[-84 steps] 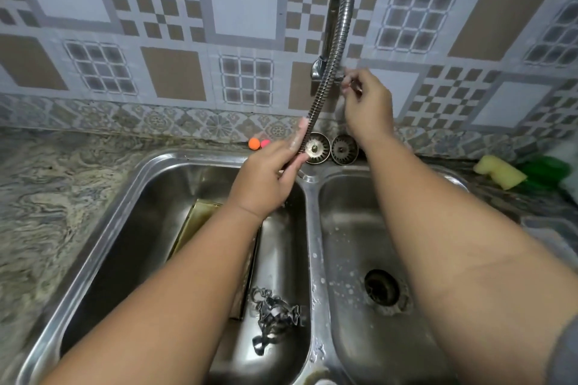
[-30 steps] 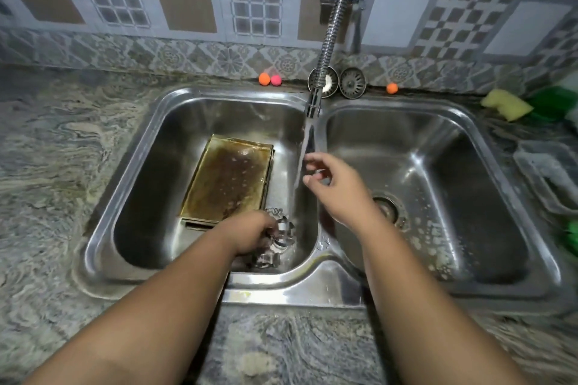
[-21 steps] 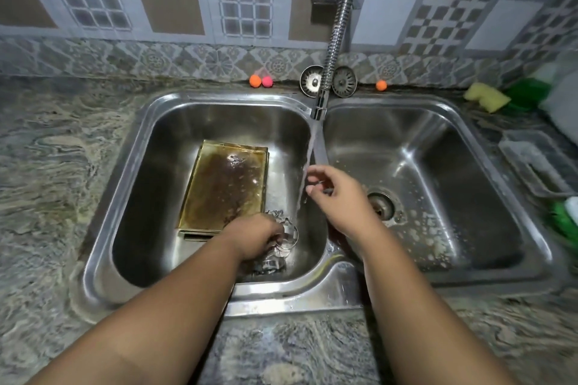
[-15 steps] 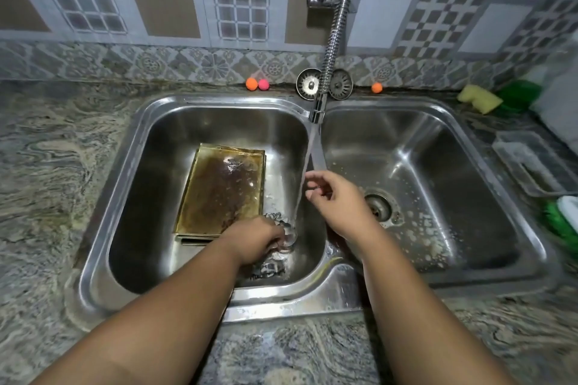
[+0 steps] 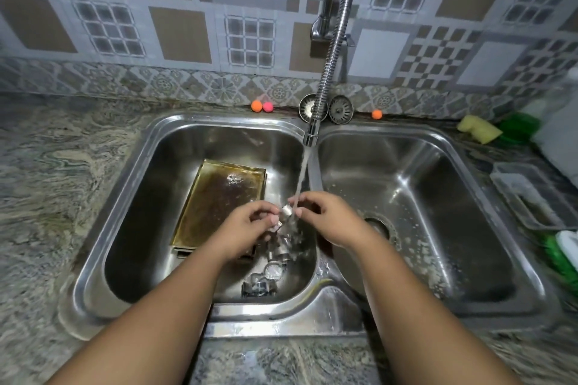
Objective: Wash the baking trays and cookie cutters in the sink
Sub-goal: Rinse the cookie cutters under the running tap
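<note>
A stained golden baking tray (image 5: 219, 200) lies flat in the left basin of the steel double sink (image 5: 316, 312). Several metal cookie cutters (image 5: 266, 278) sit on the basin floor by the divider. My left hand (image 5: 247, 228) and my right hand (image 5: 325, 219) both pinch one small metal cookie cutter (image 5: 286, 211) between their fingertips, above the left basin. Water runs from the flexible tap (image 5: 325, 78) straight onto that cutter.
Two sink strainers (image 5: 341, 109) and small orange and pink balls (image 5: 262, 106) line the back ledge. A yellow sponge (image 5: 478, 128) and a green item (image 5: 519, 126) lie at the back right. A clear plastic tray (image 5: 528, 197) rests on the right counter. The right basin holds foam specks.
My left hand lifted a cutter from the pile on the basin floor up under the running water. My right hand closed in and took hold of it too.
</note>
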